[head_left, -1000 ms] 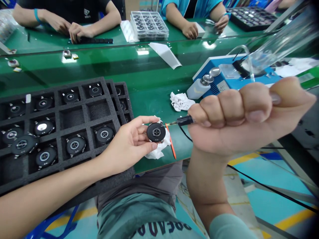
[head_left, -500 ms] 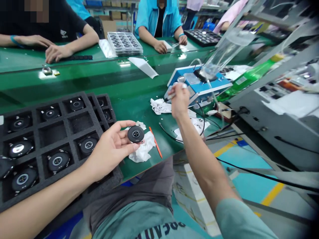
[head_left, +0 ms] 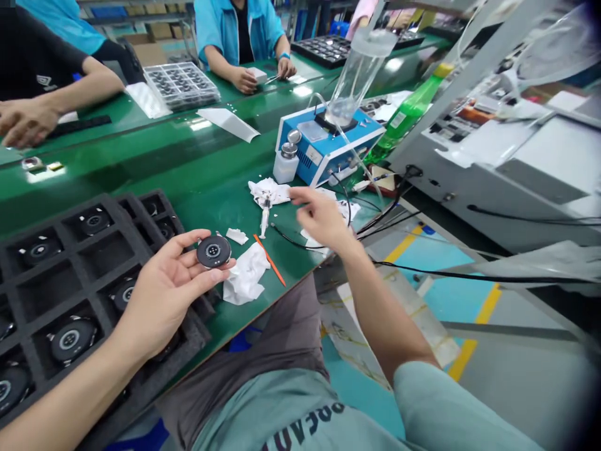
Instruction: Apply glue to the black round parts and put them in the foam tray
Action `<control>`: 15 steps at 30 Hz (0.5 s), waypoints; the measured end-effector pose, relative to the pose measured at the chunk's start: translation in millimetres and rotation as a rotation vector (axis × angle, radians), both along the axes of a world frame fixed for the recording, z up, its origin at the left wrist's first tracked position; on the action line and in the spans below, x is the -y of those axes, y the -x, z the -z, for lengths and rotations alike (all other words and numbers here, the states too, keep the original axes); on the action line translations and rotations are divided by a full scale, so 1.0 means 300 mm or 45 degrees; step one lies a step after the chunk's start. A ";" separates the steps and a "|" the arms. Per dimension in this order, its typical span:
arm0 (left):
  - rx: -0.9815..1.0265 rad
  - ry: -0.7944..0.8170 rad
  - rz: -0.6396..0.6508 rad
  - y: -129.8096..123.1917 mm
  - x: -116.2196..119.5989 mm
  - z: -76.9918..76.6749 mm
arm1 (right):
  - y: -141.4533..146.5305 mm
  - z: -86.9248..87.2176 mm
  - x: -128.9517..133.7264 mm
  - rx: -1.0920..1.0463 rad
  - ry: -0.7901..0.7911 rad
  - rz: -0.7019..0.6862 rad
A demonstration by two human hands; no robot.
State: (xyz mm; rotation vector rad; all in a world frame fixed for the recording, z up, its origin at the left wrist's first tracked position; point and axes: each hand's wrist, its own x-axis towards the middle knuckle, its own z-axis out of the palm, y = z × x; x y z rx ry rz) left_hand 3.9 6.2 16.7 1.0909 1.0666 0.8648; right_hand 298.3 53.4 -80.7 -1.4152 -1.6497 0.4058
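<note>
Near edge of the bench (head_left: 211,203) cuts diagonally across in front of the person's lap, and the crumpled white tissue (head_left: 246,275) and orange stick (head_left: 270,261) sit pretty close to it. Left side is crowded by the black foam tray (head_left: 123,219), with the left forearm reaching over it. Best room to move is the wide green stretch between the tray and the blue box (head_left: 333,161). Right side gets tight: papers, a dark cable (head_left: 303,242) and the white bottle (head_left: 285,168) all bunch up near the box.

Left hand (head_left: 162,285) has a pinch grip on the round black watch case (head_left: 213,250), fingers behind and thumb along the lower edge, sensor side up. It's above the bench, just left of the tissue. Right hand (head_left: 323,219) is loose, grip partly open, index finger stretched out and the others half curled. The syringe (head_left: 265,216) lies on the bench just beside those fingertips, far end at the spotted wad of paper (head_left: 275,193). Can't tell if the index fingertip touches that wad.
</note>
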 end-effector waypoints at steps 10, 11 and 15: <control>-0.082 -0.013 -0.060 -0.027 -0.004 -0.029 | 0.020 0.063 0.214 0.052 0.132 0.529; -0.090 -0.007 -0.069 -0.029 -0.005 -0.033 | 0.006 0.073 0.233 -0.054 0.135 0.690; -0.128 -0.003 -0.054 -0.050 -0.007 -0.048 | -0.101 0.116 0.290 -0.260 0.292 1.083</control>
